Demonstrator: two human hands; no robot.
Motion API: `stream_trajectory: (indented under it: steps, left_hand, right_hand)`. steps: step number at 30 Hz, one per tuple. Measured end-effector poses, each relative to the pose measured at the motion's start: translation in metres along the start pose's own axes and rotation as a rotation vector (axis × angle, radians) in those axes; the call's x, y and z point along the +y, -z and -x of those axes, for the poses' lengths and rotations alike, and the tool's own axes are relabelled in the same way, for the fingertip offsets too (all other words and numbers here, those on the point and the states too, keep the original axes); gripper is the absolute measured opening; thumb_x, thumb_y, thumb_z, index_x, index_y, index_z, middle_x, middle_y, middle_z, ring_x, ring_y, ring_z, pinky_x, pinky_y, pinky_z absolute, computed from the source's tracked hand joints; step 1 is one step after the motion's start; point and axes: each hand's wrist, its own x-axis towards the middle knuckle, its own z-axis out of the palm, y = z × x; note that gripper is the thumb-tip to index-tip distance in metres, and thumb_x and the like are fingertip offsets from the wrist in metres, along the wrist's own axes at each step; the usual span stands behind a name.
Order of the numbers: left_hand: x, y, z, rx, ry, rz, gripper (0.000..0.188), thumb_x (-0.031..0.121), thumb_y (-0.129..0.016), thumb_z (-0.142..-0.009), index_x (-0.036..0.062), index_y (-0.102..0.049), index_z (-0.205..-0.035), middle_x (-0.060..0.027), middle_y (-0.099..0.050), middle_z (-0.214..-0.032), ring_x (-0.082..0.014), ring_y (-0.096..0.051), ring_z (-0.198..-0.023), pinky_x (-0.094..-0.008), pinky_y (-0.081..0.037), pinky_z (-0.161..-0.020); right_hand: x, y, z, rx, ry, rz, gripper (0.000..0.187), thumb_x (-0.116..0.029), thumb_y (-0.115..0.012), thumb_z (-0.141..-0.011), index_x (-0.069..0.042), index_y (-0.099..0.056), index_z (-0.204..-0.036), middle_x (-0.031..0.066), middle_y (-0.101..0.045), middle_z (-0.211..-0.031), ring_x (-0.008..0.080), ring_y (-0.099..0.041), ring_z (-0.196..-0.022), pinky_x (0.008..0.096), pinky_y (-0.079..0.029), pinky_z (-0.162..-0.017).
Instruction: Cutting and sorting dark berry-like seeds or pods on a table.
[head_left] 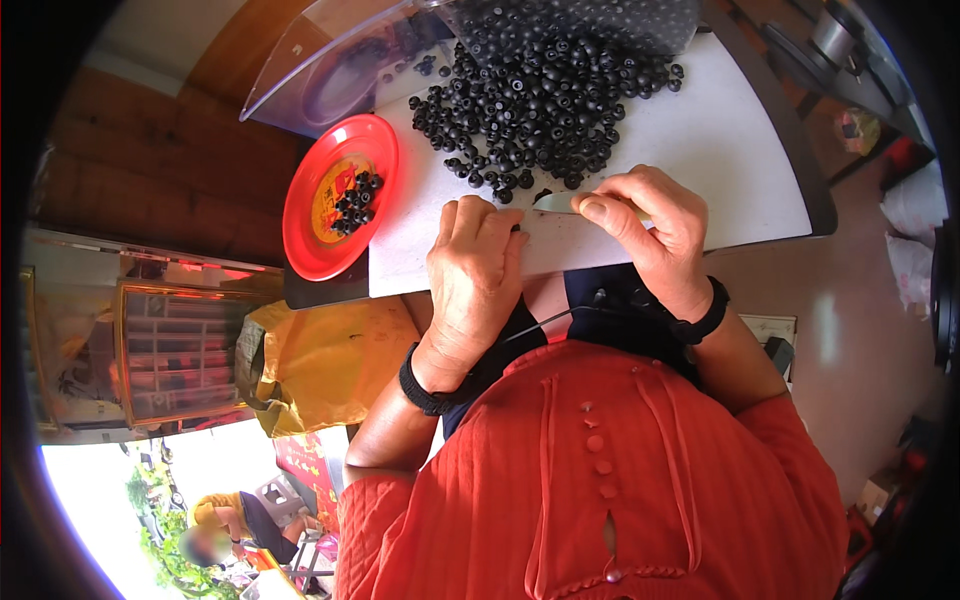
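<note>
My right hand (655,215) grips a small knife, its pale blade (553,203) pointing left just above the white work surface (725,150). My left hand (475,250) rests at the front edge of that surface, thumb and fingers pinched round a small black round piece (517,228) that is mostly hidden. Just beyond the hands spreads a large heap of small black rounded pieces (545,95), some with a ring-shaped end. To the left, a red plate (300,235) holds several of the same black pieces (357,205).
A clear plastic bin (310,75) stands tilted at the back, partly over the heap. A yellow bag (325,350) hangs left of my arm. A thin dark cord (555,318) crosses my lap. Another person (225,515) sits or bends far off at lower left.
</note>
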Motion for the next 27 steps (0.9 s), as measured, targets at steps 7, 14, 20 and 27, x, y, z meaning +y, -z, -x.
stream_trajectory:
  steps: [7,14,20,27]
  left_hand:
    - [-0.004,0.004,0.0,-0.002,0.091,0.038,0.023,-0.002,-0.078,-0.08,0.0003,-0.07,-0.101,-0.0131,-0.064,-0.089,-0.033,-0.063,-0.085,-0.0415,-0.053,-0.074]
    - [0.0,0.008,-0.015,-0.155,-0.091,-0.136,0.015,-0.004,-0.077,-0.075,-0.0005,-0.065,-0.084,-0.0141,-0.059,-0.091,-0.0357,-0.06,-0.086,-0.0466,-0.052,-0.072]
    - [-0.013,0.006,-0.022,-0.244,-0.22,-0.147,0.013,-0.001,-0.07,-0.075,0.0012,-0.061,-0.085,-0.0148,-0.057,-0.092,-0.0341,-0.059,-0.088,-0.0437,-0.054,-0.072]
    - [-0.009,0.006,-0.005,-0.094,-0.142,-0.157,0.022,-0.003,-0.075,-0.077,-0.0021,-0.068,-0.097,-0.0123,-0.059,-0.093,-0.0332,-0.06,-0.089,-0.0448,-0.055,-0.072]
  right_hand:
    - [0.0,0.001,-0.001,-0.001,0.017,0.02,0.016,-0.014,-0.083,-0.09,-0.002,-0.074,-0.084,0.0059,-0.07,-0.074,0.0179,-0.062,-0.062,0.0323,-0.046,-0.055]
    - [-0.001,-0.001,0.0,0.01,0.017,0.03,0.016,-0.013,-0.083,-0.089,-0.002,-0.074,-0.084,0.0059,-0.068,-0.072,0.0185,-0.061,-0.061,0.0324,-0.046,-0.055]
    - [0.0,-0.002,0.001,-0.002,0.006,0.041,0.017,-0.014,-0.083,-0.089,-0.002,-0.073,-0.084,0.0068,-0.068,-0.072,0.0189,-0.061,-0.06,0.0325,-0.046,-0.054]
    - [0.004,-0.004,0.001,0.0,0.019,0.028,0.017,-0.014,-0.083,-0.09,-0.002,-0.073,-0.084,0.007,-0.068,-0.072,0.0188,-0.061,-0.06,0.0327,-0.046,-0.054]
